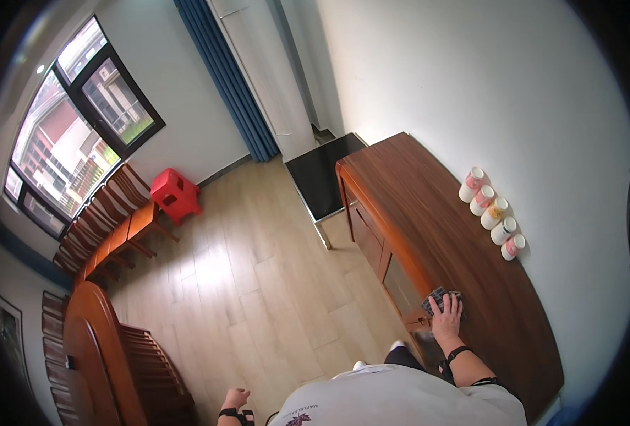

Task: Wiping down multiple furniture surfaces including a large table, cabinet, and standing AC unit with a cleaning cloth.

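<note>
My right hand (447, 318) lies on a dark checked cloth (436, 301), pressing it against the front edge of the wooden sideboard's top (400, 197). The cloth is bunched under the palm and sticks out past the fingers. Down at the bottom of the view, my left hand (236, 398) hangs beside my body over the floor, its fingers curled and nothing visible in it. Both wrists wear dark bands. Along the wall side of the sideboard stand several printed paper cups (493, 213) in a row.
A low black-topped stand (325, 175) adjoins the sideboard's far end. Red plastic stools (176, 194) are stacked near the window, beside a row of wooden chairs (118, 234). To the left stands a wooden table (88, 341) with chairs around it. Blue curtains (229, 80) hang in the corner.
</note>
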The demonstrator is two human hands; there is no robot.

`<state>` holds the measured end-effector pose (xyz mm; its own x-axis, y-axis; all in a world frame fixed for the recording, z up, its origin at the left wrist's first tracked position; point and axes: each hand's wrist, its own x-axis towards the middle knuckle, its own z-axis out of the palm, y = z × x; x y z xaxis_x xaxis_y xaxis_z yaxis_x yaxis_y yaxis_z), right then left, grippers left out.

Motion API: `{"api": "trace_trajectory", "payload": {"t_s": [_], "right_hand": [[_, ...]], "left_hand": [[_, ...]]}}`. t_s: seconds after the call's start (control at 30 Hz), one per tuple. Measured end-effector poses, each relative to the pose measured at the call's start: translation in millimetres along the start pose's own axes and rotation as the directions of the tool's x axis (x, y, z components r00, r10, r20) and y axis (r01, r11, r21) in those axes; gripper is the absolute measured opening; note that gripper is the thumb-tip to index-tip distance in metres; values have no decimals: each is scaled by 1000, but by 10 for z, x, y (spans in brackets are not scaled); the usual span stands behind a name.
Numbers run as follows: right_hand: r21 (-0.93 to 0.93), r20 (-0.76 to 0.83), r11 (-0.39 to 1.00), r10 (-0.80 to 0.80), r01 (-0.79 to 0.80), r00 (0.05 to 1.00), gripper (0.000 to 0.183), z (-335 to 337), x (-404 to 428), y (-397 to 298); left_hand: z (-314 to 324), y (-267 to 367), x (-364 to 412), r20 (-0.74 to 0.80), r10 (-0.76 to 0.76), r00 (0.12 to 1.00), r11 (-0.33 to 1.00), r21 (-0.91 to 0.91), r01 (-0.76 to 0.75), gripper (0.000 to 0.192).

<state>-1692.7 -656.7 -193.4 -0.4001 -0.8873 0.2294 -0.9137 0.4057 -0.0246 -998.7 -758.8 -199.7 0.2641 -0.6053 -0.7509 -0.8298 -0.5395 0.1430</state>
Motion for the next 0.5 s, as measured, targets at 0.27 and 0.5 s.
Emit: {"api": "trace_trajectory", "payload": {"t_s": [0.27, 0.5], "right_hand": [[79, 10, 983, -168, 167, 986, 53, 194, 1041, -342], [217, 69, 951, -240, 220, 968, 49, 676, 2453, -745]], "left_hand": [[70, 942, 367, 18, 167, 986, 980, -110, -164, 48], [-341, 2317, 187, -77, 201, 977, 979, 33, -199, 50]]}}
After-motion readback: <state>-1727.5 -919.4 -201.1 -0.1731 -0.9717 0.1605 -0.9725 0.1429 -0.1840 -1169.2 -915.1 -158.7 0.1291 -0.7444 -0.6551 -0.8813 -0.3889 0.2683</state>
